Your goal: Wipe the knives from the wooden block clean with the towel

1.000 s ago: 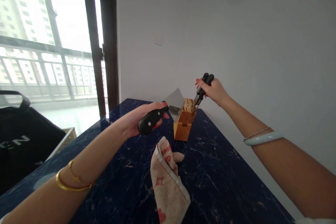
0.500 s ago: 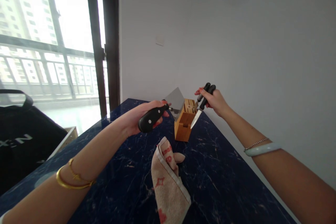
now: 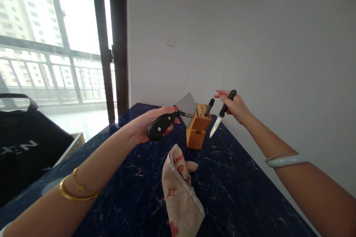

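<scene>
My left hand (image 3: 151,123) is closed round the black handle of a cleaver (image 3: 185,106), whose wide steel blade points toward the wooden knife block (image 3: 198,130). The block stands on the dark blue marble table (image 3: 236,189) near the wall. One black-handled knife (image 3: 209,106) sticks out of a slot in the block's top. My right hand (image 3: 236,106) holds a small paring knife (image 3: 221,116) by its black handle, blade angled down, just right of the block and clear of it.
A beige towel with red print (image 3: 179,189) lies crumpled on the table in front of the block. A black bag (image 3: 25,148) stands at the left. A dark window frame (image 3: 114,44) and a white wall lie behind the table.
My right hand held two black-handled knives at the block. One now stays in a slot, and the hand has drawn right with the small paring knife. The cleaver has barely moved.
</scene>
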`<move>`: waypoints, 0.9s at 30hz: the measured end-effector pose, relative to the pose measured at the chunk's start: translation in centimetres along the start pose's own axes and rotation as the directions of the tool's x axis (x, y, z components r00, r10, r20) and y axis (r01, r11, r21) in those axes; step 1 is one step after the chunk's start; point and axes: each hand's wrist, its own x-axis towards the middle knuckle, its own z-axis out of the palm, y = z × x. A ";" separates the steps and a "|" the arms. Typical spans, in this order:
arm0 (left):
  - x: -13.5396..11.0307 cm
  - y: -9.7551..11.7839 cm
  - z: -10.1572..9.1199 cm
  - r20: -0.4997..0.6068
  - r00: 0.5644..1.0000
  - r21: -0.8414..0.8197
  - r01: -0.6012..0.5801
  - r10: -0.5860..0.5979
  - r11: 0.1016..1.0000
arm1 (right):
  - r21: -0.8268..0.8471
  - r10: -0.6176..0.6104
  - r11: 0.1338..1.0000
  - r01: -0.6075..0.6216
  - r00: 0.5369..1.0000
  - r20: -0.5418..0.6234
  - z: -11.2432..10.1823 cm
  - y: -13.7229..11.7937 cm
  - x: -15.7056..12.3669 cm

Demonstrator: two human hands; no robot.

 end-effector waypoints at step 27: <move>-0.4 0.0 0.2 0.044 0.999 -0.117 -0.016 0.021 0.993 | -0.245 -0.167 0.963 0.111 0.961 -0.222 0.5 -0.4 1.1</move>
